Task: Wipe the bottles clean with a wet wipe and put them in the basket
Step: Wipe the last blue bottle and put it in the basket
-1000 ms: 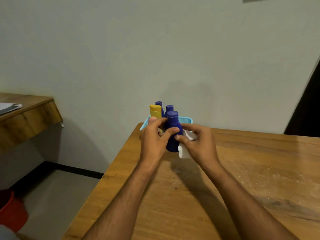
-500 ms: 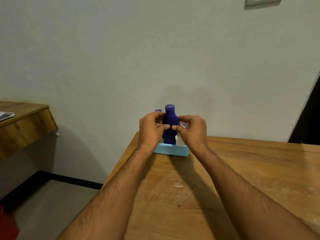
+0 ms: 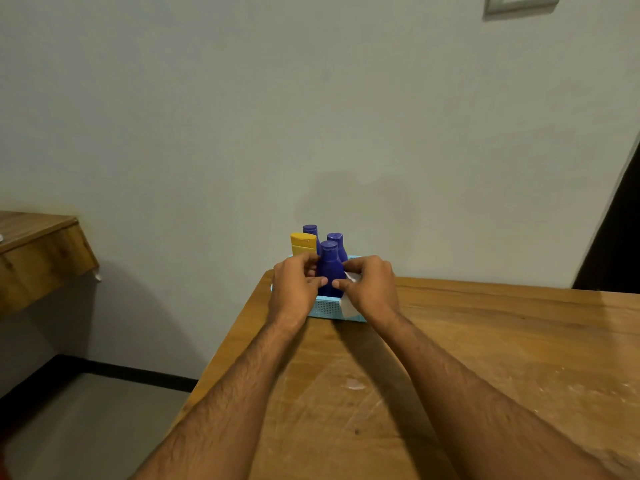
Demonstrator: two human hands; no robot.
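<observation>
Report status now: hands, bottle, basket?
Left hand and right hand grip front blue bottle. Wipe in right hand. Bottle upright in basket. Nothing blocking.

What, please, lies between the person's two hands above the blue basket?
In the head view, a dark blue bottle stands between the left hand and the right hand, both gripping it.
</observation>
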